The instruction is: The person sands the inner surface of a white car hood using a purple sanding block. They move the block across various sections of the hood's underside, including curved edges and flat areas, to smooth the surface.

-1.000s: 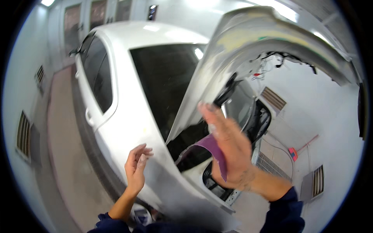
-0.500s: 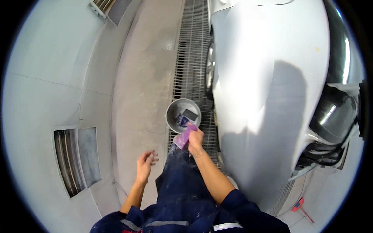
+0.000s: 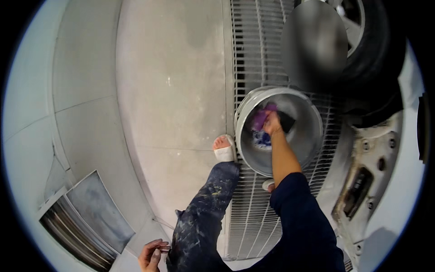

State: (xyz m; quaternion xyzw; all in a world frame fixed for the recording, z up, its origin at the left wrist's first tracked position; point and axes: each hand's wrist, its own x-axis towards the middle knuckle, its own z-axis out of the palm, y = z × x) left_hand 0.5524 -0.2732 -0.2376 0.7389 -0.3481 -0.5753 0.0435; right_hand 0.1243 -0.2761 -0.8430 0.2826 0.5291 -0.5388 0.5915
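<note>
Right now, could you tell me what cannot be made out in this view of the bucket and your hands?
- Bucket contents, head view: the right hand and forearm cover part of the bottom; a dark piece and a blue-white thing stay unclear.
- Purple cloth: whether the right hand grips or only touches it, hidden by the hand.
- Left hand: cut off by the lower edge.
- Above the bucket: a blurred grey patch hides part of the wheel.

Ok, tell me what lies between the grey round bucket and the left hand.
In the head view, the person's paint-spattered dark trouser leg and white-shoed foot lie between the grey round bucket and the left hand.
</note>
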